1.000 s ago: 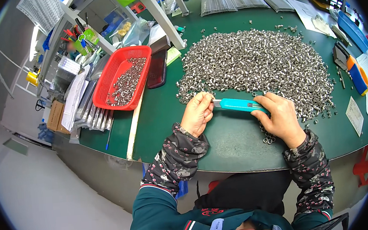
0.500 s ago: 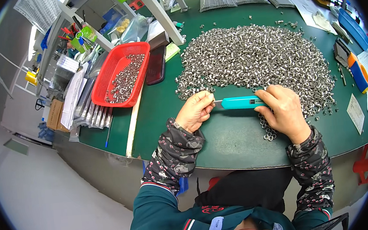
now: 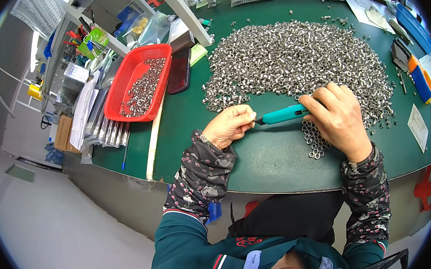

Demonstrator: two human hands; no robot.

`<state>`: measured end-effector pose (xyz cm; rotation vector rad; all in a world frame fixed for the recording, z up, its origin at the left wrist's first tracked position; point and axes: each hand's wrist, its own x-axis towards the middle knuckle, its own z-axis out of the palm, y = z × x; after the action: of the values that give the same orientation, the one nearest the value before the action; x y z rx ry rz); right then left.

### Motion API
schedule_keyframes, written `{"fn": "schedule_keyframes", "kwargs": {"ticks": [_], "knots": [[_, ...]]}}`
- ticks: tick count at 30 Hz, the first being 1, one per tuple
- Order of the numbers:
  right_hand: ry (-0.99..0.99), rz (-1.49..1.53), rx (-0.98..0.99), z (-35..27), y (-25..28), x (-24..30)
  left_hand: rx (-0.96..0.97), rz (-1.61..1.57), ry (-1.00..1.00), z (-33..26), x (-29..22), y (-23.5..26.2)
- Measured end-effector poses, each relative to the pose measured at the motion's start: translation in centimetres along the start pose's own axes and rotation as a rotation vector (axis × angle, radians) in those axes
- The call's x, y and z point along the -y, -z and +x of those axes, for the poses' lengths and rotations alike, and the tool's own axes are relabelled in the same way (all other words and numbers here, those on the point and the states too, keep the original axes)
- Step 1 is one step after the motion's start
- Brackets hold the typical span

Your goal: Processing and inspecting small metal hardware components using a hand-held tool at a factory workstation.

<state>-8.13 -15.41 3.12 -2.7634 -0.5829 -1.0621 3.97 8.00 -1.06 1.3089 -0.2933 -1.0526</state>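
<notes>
Overhead, green counter (image 3: 273,165), rounded near edge, pale floor at left. Huge heap of small silver nuts (image 3: 296,62) across far middle; red basket (image 3: 140,82) with more nuts at far left, shelf frame behind. Teal-handled tool (image 3: 285,114) lies level near heap's near edge. Right hand (image 3: 338,117) grips its handle; left hand (image 3: 230,126) pinched shut at its thin tip, contents hidden.

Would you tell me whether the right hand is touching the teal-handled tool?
Touching: the head view shows the right hand with its fingers wrapped over the end of the teal-handled tool.
</notes>
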Motion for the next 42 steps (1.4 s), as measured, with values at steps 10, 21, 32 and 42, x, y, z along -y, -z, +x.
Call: {"fn": "schedule_keyframes", "kwargs": {"ticks": [10,21,32,42], "knots": [[0.128,-0.196,-0.114,-0.1,0.4,0.1,0.068,0.055,0.031,0.4,0.2,0.2],[-0.024,-0.038,-0.131,-0.2,-0.2,-0.1,-0.027,-0.14,-0.203,0.1,0.8,-0.3],[-0.529,0.484,0.162,-1.6,-2.0,0.1,-0.062,-0.269,-0.429,0.7,1.5,0.0],[-0.671,0.835,0.308,-1.8,-3.0,-0.1,0.018,-0.277,-0.516,0.9,1.7,-0.4]]}}
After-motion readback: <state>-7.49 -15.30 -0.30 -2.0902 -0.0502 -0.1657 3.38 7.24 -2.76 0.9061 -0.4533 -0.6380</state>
